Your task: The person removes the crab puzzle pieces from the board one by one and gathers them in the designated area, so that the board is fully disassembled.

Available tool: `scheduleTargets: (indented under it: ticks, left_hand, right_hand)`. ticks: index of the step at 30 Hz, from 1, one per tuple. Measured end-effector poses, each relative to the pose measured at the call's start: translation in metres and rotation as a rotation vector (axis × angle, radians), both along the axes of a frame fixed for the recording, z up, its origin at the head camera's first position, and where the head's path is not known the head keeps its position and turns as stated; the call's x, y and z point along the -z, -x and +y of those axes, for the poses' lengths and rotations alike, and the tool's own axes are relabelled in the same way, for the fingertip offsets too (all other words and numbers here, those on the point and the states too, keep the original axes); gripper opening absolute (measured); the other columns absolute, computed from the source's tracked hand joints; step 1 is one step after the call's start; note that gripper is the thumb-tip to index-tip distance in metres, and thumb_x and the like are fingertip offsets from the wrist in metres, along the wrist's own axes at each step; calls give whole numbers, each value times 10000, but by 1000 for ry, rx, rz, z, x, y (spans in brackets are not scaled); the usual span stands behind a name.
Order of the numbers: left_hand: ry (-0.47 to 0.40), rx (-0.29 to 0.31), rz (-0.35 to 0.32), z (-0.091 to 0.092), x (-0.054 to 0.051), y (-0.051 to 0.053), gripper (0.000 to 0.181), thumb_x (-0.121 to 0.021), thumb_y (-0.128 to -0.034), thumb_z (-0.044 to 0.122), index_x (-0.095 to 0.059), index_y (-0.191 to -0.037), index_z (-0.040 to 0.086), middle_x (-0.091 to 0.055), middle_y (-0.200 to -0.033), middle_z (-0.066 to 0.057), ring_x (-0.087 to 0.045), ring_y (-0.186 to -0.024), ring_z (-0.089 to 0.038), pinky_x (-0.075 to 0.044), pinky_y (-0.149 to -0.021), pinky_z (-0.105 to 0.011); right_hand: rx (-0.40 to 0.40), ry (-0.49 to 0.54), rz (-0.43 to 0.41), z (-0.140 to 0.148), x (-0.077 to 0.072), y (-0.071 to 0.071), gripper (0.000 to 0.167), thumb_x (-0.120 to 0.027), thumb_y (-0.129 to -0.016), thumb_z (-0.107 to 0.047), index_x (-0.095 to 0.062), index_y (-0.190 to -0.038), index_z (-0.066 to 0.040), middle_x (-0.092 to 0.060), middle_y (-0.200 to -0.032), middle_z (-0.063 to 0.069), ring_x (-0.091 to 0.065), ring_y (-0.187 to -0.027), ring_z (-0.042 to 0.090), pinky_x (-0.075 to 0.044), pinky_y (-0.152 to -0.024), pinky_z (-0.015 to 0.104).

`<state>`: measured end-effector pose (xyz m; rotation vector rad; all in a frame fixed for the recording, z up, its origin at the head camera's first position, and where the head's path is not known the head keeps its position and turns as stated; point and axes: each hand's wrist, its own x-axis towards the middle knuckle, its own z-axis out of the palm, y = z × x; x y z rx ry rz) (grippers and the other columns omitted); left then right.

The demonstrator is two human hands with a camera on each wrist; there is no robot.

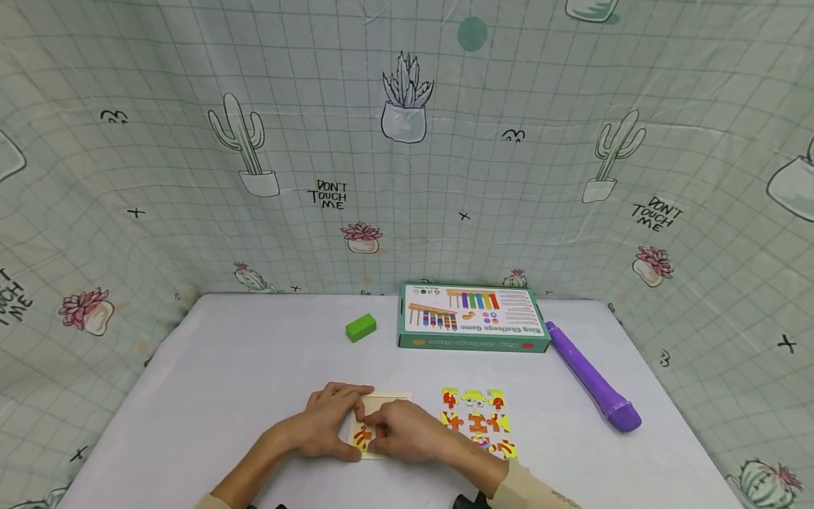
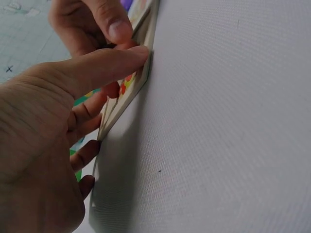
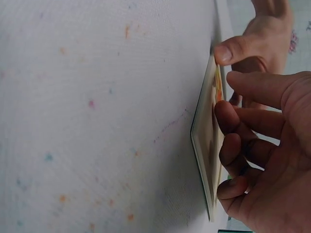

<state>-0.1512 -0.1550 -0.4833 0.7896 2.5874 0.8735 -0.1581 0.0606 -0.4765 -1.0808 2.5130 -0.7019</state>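
My left hand (image 1: 327, 423) grips the left side of a shallow wooden puzzle tray (image 1: 389, 397), its thumb on the near rim and other fingers along the left and far edges. A yellow-and-red jigsaw piece (image 1: 362, 437) lies at the tray's near left. Over the tray is my right hand (image 1: 407, 431), fingers bent, the thumb and forefinger tips close about that piece. Whether they pinch a piece is hidden. In the right wrist view, the right hand (image 3: 265, 150) has curled fingers along the tray (image 3: 201, 136). The left wrist view shows the left thumb (image 2: 131, 58) across the rim.
Several loose jigsaw pieces (image 1: 477, 423) lie in rows right of the tray, partly behind the right forearm. Farther back are a green block (image 1: 360, 327) and a Ring Challenge Game box (image 1: 473, 318). A purple toy microphone-shaped stick (image 1: 591, 375) lies at the right.
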Motion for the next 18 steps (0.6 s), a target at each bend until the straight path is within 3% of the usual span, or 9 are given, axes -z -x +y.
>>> scheduleTargets:
  ticks: [9,14,18]
  left_hand:
    - [-31,0,21,-2,1,-1,641,-889,-711,342,-511,-1221,257,-440,-1541,19,-351,-1335,-249,-266,-1004,-572]
    - [-5,16,44,-2,1,-2,783,-865,-732,398,-511,-1404,210,-417,-1555,30,-342,-1352,-244,-275,-1000,-571]
    - [22,17,54,-3,3,-1,845,-850,-735,440,-493,-1460,192,-414,-1552,40,-338,-1357,-236,-280,-1003,-568]
  right_hand:
    - [1,44,35,-2,3,-1,225,-749,-873,-196,-743,-1091,-141,-538,-699,-185,-482,-677,-56,-402,-654,142]
    - [58,142,-15,-1,4,1,138,-739,-887,-197,-718,-1023,-182,-560,-768,-176,-513,-730,-43,-426,-705,162]
    - [73,207,-68,-1,5,1,123,-751,-872,-155,-683,-959,-211,-573,-784,-172,-527,-729,-41,-449,-696,167]
